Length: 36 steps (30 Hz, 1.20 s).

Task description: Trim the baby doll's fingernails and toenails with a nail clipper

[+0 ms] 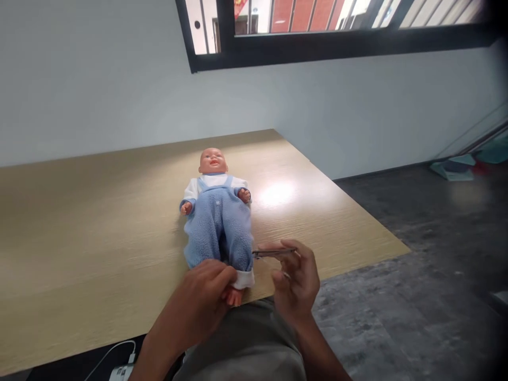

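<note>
While pinching: clippers (273,253), doll foot (234,296).

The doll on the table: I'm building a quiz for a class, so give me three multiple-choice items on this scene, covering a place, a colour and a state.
1. Where does the doll lie?
A. on the floor
B. on the wooden table
C. on a chair

2. What colour are the doll's overalls?
A. red
B. green
C. blue

3. What is the left hand doing?
A. gripping the doll's foot
B. lying flat on the table away from the doll
C. covering the doll's face

Answers:
1. B, the doll lies on its back on the tabletop, feet at the near edge.
2. C, fleecy blue overalls over a white top.
3. A, the fingers close around the foot, while the right hand holds a small metal tool beside the leg.
</note>
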Each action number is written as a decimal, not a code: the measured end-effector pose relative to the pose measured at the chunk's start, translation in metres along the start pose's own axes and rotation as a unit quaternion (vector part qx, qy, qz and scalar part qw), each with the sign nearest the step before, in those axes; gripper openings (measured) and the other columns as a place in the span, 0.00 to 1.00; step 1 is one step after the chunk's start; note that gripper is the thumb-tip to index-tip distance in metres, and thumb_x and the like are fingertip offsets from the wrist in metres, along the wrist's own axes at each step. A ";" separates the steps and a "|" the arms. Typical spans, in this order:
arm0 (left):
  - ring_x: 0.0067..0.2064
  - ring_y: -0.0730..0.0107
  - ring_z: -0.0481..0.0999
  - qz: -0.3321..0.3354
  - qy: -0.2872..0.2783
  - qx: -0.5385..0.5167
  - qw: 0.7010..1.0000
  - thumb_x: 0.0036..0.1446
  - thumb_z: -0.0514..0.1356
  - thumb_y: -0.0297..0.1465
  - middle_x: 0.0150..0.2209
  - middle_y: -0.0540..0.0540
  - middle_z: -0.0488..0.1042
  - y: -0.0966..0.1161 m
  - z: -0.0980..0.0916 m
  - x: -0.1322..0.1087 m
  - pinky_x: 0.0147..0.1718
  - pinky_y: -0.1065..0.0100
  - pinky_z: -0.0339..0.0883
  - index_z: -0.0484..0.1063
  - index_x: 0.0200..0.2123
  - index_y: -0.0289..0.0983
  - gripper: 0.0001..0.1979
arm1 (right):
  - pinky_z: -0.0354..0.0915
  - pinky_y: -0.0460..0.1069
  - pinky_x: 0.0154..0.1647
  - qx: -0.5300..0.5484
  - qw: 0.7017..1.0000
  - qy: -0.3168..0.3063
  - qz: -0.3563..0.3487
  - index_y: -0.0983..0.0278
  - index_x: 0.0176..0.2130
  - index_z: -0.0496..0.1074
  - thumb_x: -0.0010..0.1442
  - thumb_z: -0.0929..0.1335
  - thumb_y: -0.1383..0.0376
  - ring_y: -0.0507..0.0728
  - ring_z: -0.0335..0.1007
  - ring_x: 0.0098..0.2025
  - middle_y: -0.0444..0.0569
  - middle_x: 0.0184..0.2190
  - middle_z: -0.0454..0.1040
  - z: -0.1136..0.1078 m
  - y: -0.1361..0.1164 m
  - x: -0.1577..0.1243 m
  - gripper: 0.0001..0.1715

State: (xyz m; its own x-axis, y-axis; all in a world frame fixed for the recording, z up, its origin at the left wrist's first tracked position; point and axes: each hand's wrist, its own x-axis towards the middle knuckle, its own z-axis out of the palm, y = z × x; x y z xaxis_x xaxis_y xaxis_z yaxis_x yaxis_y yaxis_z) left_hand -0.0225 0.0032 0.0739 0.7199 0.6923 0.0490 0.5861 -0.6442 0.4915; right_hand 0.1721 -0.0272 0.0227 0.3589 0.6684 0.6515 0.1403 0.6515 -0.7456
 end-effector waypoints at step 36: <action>0.33 0.66 0.77 0.117 0.242 -0.256 0.928 0.71 0.59 0.31 0.34 0.50 0.82 -0.034 0.055 -0.008 0.42 0.62 0.68 0.73 0.55 0.42 0.12 | 0.68 0.65 0.68 -0.132 0.930 -0.282 -0.194 0.62 0.39 0.69 0.71 0.65 0.71 0.61 0.82 0.53 0.51 0.36 0.82 0.003 -0.036 -0.001 0.06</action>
State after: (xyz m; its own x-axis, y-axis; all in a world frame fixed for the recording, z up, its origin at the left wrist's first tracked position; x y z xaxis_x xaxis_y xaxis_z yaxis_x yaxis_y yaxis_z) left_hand -0.0281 0.0019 0.0091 0.4808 0.6973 0.5315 0.0905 -0.6424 0.7610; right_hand 0.1642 -0.0504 0.0492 -0.2969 0.5326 0.7926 0.4069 0.8215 -0.3995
